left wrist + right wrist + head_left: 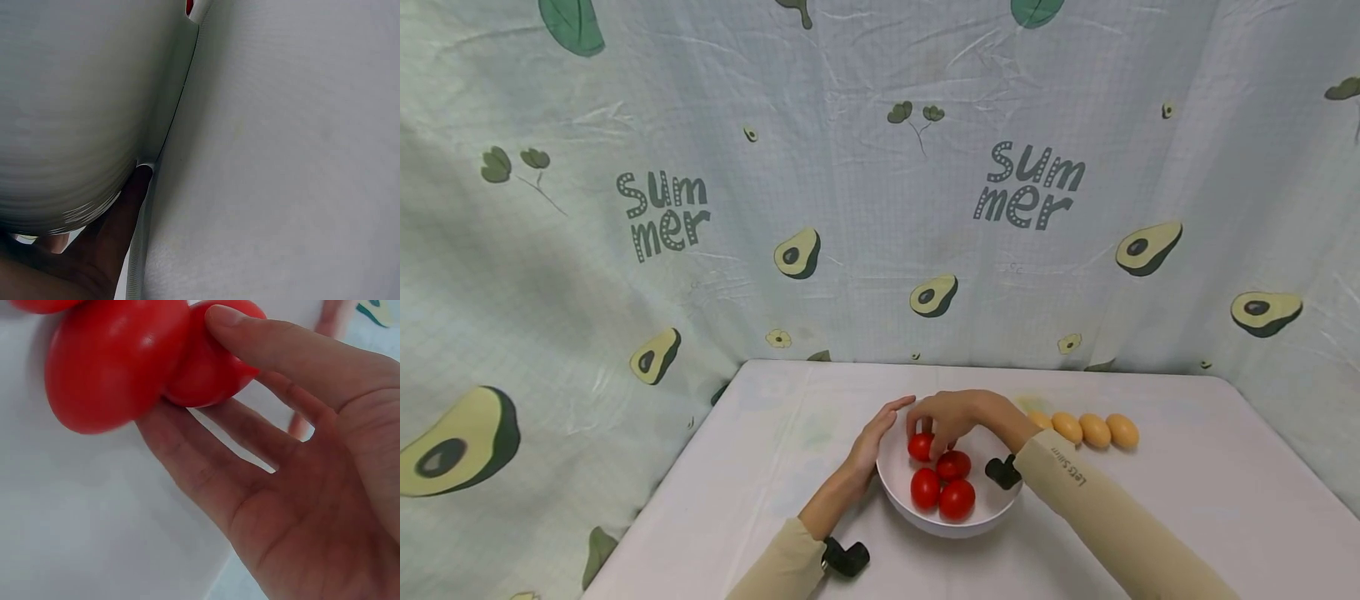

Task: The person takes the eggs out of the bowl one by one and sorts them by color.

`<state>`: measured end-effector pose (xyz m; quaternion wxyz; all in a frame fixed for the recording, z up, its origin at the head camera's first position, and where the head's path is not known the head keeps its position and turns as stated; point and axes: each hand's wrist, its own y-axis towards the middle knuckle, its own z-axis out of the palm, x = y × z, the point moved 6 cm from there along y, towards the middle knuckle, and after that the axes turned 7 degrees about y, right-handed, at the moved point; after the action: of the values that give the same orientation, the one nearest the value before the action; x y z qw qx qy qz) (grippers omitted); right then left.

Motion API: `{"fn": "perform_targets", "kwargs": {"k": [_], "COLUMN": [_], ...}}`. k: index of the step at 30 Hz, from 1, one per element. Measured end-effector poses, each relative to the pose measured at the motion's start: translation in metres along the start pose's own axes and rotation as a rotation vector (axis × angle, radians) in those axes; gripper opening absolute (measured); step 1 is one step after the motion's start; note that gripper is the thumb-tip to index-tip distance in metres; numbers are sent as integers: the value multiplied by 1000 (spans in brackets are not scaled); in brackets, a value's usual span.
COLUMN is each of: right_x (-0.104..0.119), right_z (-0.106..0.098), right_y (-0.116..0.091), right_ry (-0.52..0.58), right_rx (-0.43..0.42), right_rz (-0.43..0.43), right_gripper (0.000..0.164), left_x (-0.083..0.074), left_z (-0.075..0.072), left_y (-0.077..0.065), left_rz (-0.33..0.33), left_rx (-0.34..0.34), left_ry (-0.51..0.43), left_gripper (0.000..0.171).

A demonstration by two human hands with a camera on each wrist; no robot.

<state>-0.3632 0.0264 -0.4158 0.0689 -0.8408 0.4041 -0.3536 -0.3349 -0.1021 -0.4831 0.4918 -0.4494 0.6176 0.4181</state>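
Note:
A white bowl (897, 497) stands on the table with several glossy red eggs (957, 500) inside. My right hand (951, 414) reaches over its far side and pinches one red egg (219, 375) between thumb and fingers. In the right wrist view, a bigger-looking red egg (112, 369) lies against the pinched one. With fingers mostly straight, my left hand (867, 446) rests along the left outer wall of the bowl. The left wrist view shows the left fingers (125, 212) touching the bowl's side (75, 112); part of that hand is hidden behind the bowl.
Several orange-yellow eggs (1095, 431) lie in a row right of the bowl, partly hidden behind the right forearm. The pale tabletop (775, 467) ends at a hanging curtain (865, 208) printed with avocados. Small black cameras (846, 558) sit on both wrists.

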Motion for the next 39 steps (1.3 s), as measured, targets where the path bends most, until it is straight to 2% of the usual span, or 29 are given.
{"fn": "perform_targets", "kwargs": {"k": [15,25,31,35,39], "right_x": [5,6,4,-6,-17], "right_z": [-26,-43,-49,-54,-58], "right_y": [-25,-50,-70,-81,-96], "right_ry": [1,42,64,77,98], "right_rx": [-101,-143,-157,-208,-273], "right_rz": [-69,-184,-275,-267,-234], "right_gripper": [38,45,42,40,46], "left_x": [-1,-1,1,2,1], "left_z": [-1,0,0,1,1], "left_y": [2,1,0,-1,-1], "left_rz": [3,-27,-45,-45,-40], "left_rx": [-11,0,-2,-2,-3], "left_ry": [-5,-11,7,10,10], "left_gripper": [51,52,52,52,52]}}
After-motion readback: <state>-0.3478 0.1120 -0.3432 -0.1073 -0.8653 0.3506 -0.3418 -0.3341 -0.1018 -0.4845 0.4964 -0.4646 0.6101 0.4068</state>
